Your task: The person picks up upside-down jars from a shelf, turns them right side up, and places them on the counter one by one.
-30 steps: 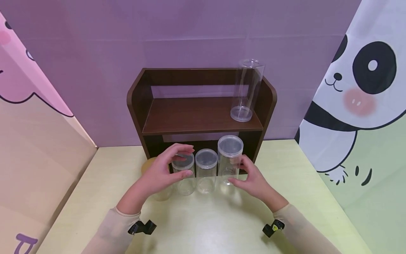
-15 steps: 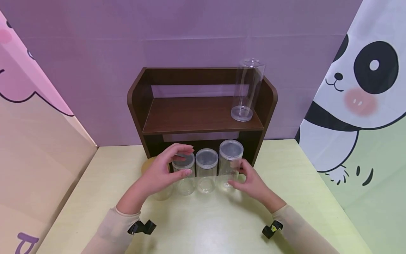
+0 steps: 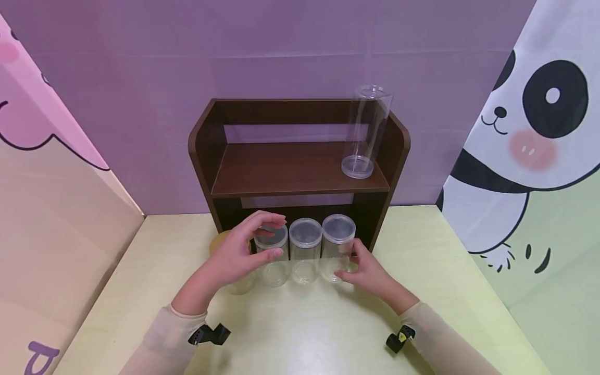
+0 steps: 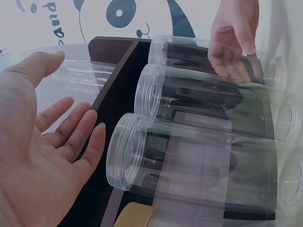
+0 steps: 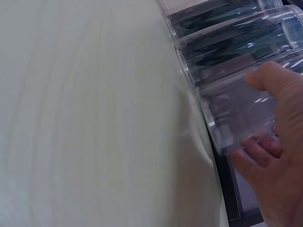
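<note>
Several clear, lidded jars stand in a row before the brown shelf. My right hand (image 3: 372,268) grips the rightmost jar (image 3: 336,250) low down, with thumb in front and fingers at its far side; the right wrist view shows this jar (image 5: 236,106) beside its neighbour. To its left are the middle jar (image 3: 305,258) and another clear jar (image 3: 273,268). My left hand (image 3: 239,252) is held with spread, relaxed fingers over that left jar's lid and holds nothing. Partly hidden behind the hand is a jar with a gold lid (image 3: 219,241).
A two-tier dark brown shelf (image 3: 281,169) stands against the purple backdrop. On its upper board, at the right, is a tall clear cylinder (image 3: 363,140). The pale table (image 3: 300,333) extends in front of the jars. Cartoon panels (image 3: 553,156) flank both sides.
My right hand has brought the rightmost jar down and a little left, level with the row and close to the middle jar. The left hand has stayed in place.
</note>
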A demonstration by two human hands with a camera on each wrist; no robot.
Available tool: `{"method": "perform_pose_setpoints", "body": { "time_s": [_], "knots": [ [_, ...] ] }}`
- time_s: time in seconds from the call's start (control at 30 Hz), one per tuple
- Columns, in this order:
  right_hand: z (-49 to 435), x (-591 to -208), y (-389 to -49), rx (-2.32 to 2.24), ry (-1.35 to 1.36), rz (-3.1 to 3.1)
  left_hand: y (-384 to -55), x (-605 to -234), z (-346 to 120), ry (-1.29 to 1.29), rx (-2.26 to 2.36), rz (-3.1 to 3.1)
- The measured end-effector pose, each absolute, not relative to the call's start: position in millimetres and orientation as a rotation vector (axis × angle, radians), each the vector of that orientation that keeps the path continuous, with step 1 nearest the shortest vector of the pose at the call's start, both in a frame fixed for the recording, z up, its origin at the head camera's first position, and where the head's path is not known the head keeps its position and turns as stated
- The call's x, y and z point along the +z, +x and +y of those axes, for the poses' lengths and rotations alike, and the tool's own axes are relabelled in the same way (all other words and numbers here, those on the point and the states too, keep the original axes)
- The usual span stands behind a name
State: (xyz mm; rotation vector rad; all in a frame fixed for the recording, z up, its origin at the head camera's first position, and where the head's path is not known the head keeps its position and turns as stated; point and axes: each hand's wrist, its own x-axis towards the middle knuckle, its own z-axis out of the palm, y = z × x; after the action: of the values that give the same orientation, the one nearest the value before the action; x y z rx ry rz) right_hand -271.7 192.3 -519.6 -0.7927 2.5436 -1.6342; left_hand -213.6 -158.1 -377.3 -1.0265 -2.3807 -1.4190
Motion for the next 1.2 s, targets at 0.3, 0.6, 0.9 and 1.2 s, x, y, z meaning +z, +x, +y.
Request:
{"method": "perform_pose_setpoints", "body": {
  "time_s": [0.3, 0.6, 0.9, 1.2],
  "knots": [
    [192.1, -524.8, -271.5, -1.618, -0.734, 2.511, -212.7, -378.6, -158.7, -1.026, -1.41, -2.388],
    [192.4, -524.4, -270.7, -1.621, -0.73, 2.501, -212.4, -379.8, -159.1, -1.022, -1.417, -2.387],
    [192.5, -523.3, -270.5, -1.616, -0.688, 2.502, -212.2, -380.2, -161.3, -1.01, -1.416, -2.387],
    [206.8, -493.9, -265.1, -1.631, -0.736, 2.573, -213.0, -383.4, -163.6, -1.007, -1.415, -2.392]
  ]
}}
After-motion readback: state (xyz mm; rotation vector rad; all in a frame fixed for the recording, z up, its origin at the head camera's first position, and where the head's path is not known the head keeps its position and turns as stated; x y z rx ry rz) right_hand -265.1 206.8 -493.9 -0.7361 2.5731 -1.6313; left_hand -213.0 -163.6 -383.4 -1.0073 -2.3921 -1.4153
